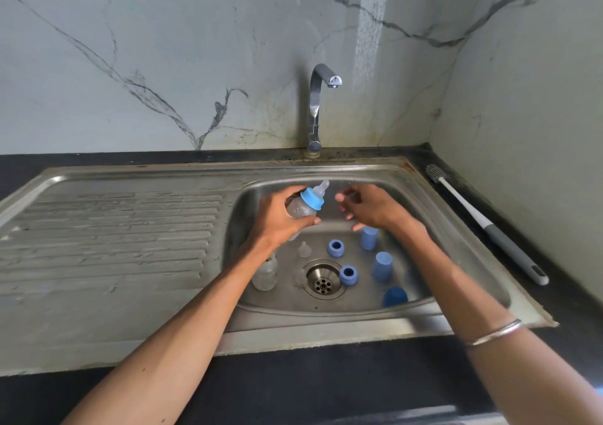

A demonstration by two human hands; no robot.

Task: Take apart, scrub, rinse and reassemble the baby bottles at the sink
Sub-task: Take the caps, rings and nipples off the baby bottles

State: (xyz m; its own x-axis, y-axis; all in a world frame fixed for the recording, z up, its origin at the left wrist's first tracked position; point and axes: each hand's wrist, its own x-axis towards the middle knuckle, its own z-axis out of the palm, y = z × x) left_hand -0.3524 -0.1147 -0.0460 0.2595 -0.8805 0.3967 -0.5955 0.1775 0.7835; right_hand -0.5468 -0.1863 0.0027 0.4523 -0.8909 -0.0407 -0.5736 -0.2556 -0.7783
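while tilted, bottle (301,208) sits in left grip (277,219).

You face a corner of marble-look wall (163,49): pale grey-white, dark veins running diagonally. A side wall (538,98) closes the corner to the right of the tap. A soft band of light (370,33) falls down the wall just right of the tap. The chrome tap (315,108) rises from the black counter (228,375), spout curved toward you. Grime stains the wall base beside the tap. In front of the tap, a steel basin; to its left, a ribbed draining board (107,238), dull and water-marked. Rust spots the rim corner right of the tap.
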